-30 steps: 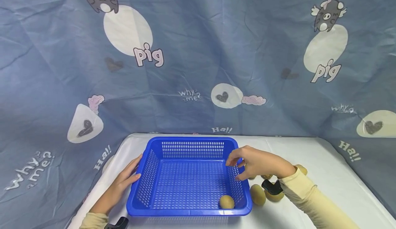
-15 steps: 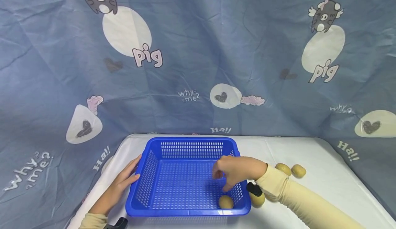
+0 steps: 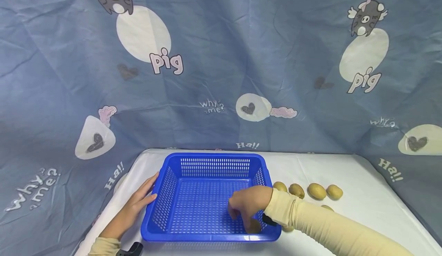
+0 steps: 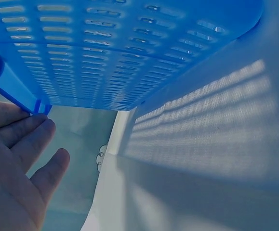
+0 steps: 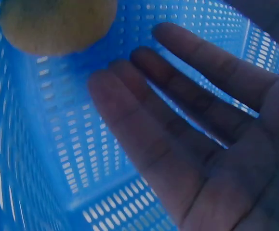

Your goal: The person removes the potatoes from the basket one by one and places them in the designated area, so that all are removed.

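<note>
A blue perforated basket is set on the white-covered counter, its longer sides running left to right across the head view. Inside it, in the near right corner, a brown oval fruit is seen, mostly hidden by fingers; its long axis cannot be judged from the head view. The right hand is lowered into the basket directly over that fruit, fingers pointing down. In the right wrist view the fingers are shown straight and spread apart, with the fruit just beyond their tips and nothing gripped; whether the tips touch the fruit cannot be told.

The left hand is laid flat against the outside of the basket's left wall, fingers extended, well apart from the fruit. In the left wrist view its fingers are seen relaxed just below the basket's rim.

Further brown fruits are lined up on the counter to the right of the basket.
</note>
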Motion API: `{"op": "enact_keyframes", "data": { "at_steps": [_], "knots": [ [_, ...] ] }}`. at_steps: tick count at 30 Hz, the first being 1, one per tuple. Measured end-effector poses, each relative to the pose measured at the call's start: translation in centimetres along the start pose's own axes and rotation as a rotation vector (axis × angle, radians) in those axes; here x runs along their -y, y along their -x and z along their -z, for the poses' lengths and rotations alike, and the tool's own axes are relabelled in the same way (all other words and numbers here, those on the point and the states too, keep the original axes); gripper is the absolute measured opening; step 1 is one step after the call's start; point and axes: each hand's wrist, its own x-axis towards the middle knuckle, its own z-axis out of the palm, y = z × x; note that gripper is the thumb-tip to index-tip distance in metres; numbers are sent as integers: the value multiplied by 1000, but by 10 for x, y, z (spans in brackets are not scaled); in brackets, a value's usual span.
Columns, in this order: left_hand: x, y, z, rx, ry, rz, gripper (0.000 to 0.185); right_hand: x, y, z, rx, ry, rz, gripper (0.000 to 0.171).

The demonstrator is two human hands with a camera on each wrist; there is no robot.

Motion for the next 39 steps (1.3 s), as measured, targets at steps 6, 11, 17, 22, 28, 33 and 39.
{"op": "enact_keyframes", "data": {
  "at_steps": [6, 11, 17, 22, 28, 33, 39],
  "knots": [
    [0, 0, 0, 1, 4, 5, 64, 1, -5, -6, 48, 37, -28, 29],
    [0, 0, 0, 0, 14, 1, 64, 2, -8, -11, 102, 56, -54, 28],
    [-1, -1, 0, 3, 29, 9, 64, 6, -9, -16, 141, 132, -111, 25],
    [-1, 0, 0, 8, 35, 15, 64, 7, -8, -17, 142, 170, -100, 24],
    [0, 1, 0, 4, 30, 7, 64, 5, -6, -14, 83, 109, -46, 23],
    [-1, 1, 0, 3, 34, 2, 64, 0, -2, -7, 21, -24, -38, 22],
    [-1, 0, 0, 7, 36, 7, 64, -8, 3, 1, -63, -92, 57, 20]
  ]
}}
